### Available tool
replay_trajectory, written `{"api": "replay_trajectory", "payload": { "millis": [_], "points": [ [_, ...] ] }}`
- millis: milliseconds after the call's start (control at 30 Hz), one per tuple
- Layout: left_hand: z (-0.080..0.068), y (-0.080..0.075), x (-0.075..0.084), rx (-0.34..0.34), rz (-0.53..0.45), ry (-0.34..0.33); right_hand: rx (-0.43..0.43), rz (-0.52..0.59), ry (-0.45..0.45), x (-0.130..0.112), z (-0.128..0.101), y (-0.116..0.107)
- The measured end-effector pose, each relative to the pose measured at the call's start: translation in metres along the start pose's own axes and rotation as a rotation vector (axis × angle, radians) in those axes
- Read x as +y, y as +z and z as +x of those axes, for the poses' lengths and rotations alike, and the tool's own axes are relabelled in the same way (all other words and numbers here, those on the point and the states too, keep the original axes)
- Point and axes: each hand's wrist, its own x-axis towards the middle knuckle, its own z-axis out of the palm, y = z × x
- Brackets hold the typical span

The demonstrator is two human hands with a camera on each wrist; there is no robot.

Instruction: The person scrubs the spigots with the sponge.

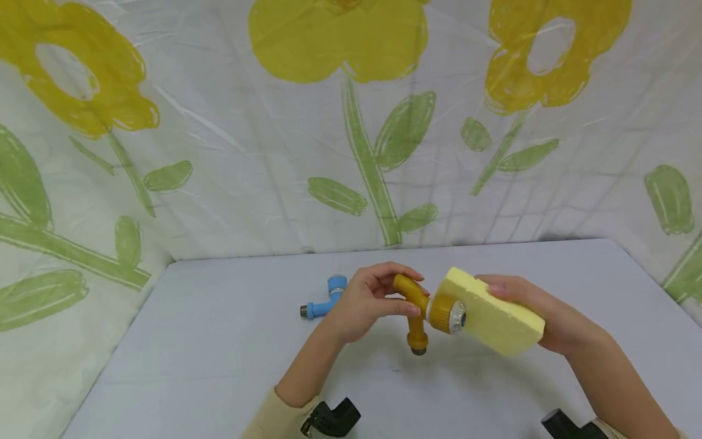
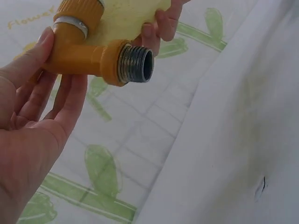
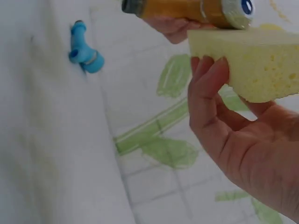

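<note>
My left hand [image 1: 364, 302] grips an orange faucet [image 1: 418, 314] by its bent body, holding it above the table. The faucet's threaded metal end [image 2: 135, 64] points toward the right in the left wrist view, and its ribbed knob [image 1: 446, 313] with a silver cap faces the other hand. In my right hand [image 1: 554, 311] is a pale yellow sponge block [image 1: 493, 311], pinched between thumb and fingers. The sponge's face lies right against the knob, as the right wrist view [image 3: 243, 42] also shows.
A blue faucet [image 1: 329, 299] lies on the white table [image 1: 192, 341], behind and left of my left hand. At the table's back edge hangs a pale sheet [image 1: 236, 201] painted with yellow flowers. Black wrist mounts [image 1: 331, 419] sit on both forearms.
</note>
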Motion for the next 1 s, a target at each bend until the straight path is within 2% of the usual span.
{"api": "replay_trajectory", "payload": {
  "millis": [133, 267, 400, 533, 767, 867, 1000],
  "points": [
    [-0.001, -0.001, 0.001, -0.033, 0.038, -0.038, -0.041, -0.079, -0.004, -0.003, -0.002, -0.003],
    [-0.001, -0.002, 0.002, -0.04, 0.091, -0.071, 0.006, -0.269, -0.034, -0.005, -0.004, -0.001],
    [-0.001, -0.003, 0.003, -0.057, 0.117, -0.047, 0.05, -0.398, -0.063, -0.007, -0.003, 0.002],
    [-0.002, -0.002, 0.004, -0.087, 0.116, -0.007, 0.055, -0.411, -0.039, -0.006, 0.0, 0.002],
    [-0.001, -0.002, 0.006, -0.089, 0.132, 0.026, 0.015, -0.296, -0.019, -0.003, -0.004, -0.004],
    [-0.001, -0.002, 0.005, -0.087, 0.137, 0.018, 0.055, -0.354, -0.007, -0.004, -0.004, -0.002],
    [0.0, -0.002, 0.005, -0.055, 0.179, 0.003, 0.148, -0.483, 0.005, -0.008, -0.005, 0.006]
  ]
}}
